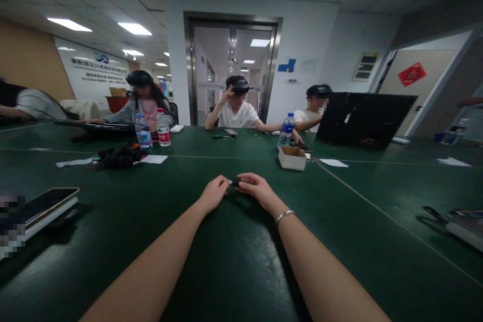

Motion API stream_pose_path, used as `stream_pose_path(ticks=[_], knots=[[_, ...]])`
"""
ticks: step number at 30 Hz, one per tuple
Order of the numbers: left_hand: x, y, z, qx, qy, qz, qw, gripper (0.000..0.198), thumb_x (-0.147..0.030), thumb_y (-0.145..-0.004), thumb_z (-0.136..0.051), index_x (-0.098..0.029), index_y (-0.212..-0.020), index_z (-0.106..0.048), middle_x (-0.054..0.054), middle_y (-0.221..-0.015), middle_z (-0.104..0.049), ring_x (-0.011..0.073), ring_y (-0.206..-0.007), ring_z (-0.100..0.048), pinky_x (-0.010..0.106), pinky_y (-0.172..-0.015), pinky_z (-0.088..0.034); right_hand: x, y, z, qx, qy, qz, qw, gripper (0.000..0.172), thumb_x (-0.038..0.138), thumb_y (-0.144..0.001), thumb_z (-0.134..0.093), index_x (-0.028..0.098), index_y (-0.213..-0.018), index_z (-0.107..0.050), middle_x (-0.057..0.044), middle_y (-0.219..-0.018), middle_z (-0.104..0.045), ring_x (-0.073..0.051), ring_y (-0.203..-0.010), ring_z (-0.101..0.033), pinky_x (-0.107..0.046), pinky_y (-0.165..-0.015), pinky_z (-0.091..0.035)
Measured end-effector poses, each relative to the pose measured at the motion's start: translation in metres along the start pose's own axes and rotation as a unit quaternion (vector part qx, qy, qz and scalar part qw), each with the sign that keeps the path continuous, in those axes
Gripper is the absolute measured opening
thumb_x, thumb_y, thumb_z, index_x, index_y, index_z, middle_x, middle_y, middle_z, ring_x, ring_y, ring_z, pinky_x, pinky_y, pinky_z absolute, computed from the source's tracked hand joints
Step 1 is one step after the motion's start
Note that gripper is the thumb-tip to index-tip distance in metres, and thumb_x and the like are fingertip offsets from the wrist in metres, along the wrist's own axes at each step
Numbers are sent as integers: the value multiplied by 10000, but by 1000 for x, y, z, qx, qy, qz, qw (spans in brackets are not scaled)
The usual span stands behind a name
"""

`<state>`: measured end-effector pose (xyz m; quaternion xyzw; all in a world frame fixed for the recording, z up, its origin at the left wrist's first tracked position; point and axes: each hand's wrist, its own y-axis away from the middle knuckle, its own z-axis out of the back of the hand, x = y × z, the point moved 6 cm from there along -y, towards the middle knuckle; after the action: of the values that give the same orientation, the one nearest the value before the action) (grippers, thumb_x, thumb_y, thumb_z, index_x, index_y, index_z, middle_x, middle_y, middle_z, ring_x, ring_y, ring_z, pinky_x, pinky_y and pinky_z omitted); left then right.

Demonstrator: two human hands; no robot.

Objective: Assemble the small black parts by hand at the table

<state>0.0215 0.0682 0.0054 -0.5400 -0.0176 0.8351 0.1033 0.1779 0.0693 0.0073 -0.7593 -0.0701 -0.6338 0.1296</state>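
I hold a small black piece (236, 182) between both hands, at twelve o'clock ahead of me and above the green desk (234, 241). The grip of the left hand (215, 192) is clamped on the bright, metallic-looking end, at the piece's nine o'clock; the grip of the right hand (259, 190) is clamped on the dark body from three o'clock. For sound handling, I should steady one end and let the other hand make any adjustment — short, light movements along the long axis, with no sideways bending. Each grip should leave the junction of dark and bright portions exposed so that alignment can be checked by eye. Work low: a slip then means only a short drop, though a piece this small could roll. The bracelet (285, 217) at the right wrist should not be allowed to snag. In appearance the piece is short, slim and mostly black, lying roughly along the nine-to-three line; both hands cover much of it, and finer detail is too small to read — markings included. The open box (292, 162) stands apart, near two o'clock from the piece.
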Motion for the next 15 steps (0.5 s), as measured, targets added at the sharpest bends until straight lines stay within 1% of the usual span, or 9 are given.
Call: stream_pose_path(ticks=[2,3,6,7,9,11,13,15], knots=[[0,0,1,-8,32,4,999,331,-472,-773,-473,-182,-921,-537,41,-891,-599,132,-682,-559,219,-540,-403,0,0,0,-2,1,-1,1000,389,255,-577,-792,183,-936,-660,-28,-886,-628,-143,-770,-654,-325,-814,-513],[1,0,1,-9,44,11,999,354,-491,-779,-455,-177,-921,-536,44,-886,-596,132,-674,-559,222,-535,-405,-1,-1,1,-2,3,-1,1000,391,258,-578,-791,183,-938,-659,-29,-888,-628,-143,-767,-653,-324,-808,-514],[5,-1,-2,4,40,28,999,479,-567,-818,-326,-149,-809,-561,52,-782,-590,137,-646,-543,237,-542,-411,-2,-1,2,-6,12,1,1000,397,266,-582,-789,182,-948,-659,-30,-894,-627,-137,-765,-647,-324,-805,-515],[5,-2,-2,9,31,26,999,485,-565,-821,-319,-148,-782,-562,50,-762,-585,136,-645,-538,237,-545,-412,-2,-1,2,-7,13,3,1000,398,267,-582,-789,181,-949,-659,-31,-894,-626,-136,-769,-645,-323,-807,-515],[4,-2,-2,10,25,15,1000,393,-514,-806,-392,-157,-807,-556,40,-782,-578,130,-657,-539,225,-537,-410,-1,-1,2,-6,12,6,1000,398,266,-579,-792,180,-945,-660,-32,-894,-627,-138,-776,-644,-320,-807,-515],[2,-2,-1,2,43,8,999,304,-449,-775,-470,-176,-890,-538,30,-850,-574,122,-671,-548,213,-527,-410,0,0,1,-1,7,5,1000,395,266,-579,-791,179,-942,-660,-33,-892,-629,-142,-777,-647,-319,-806,-514],[0,-1,0,-4,60,13,998,315,-453,-783,-454,-173,-904,-532,34,-864,-572,120,-659,-548,219,-528,-415,0,1,0,1,8,2,1000,387,263,-585,-788,179,-939,-659,-32,-885,-633,-143,-770,-649,-319,-803,-514],[0,0,0,1,52,24,998,387,-497,-816,-377,-149,-833,-547,44,-804,-571,125,-640,-537,238,-550,-426,0,1,0,-1,12,-1,1000,380,256,-587,-786,180,-937,-658,-30,-881,-635,-140,-765,-648,-317,-800,-514]])
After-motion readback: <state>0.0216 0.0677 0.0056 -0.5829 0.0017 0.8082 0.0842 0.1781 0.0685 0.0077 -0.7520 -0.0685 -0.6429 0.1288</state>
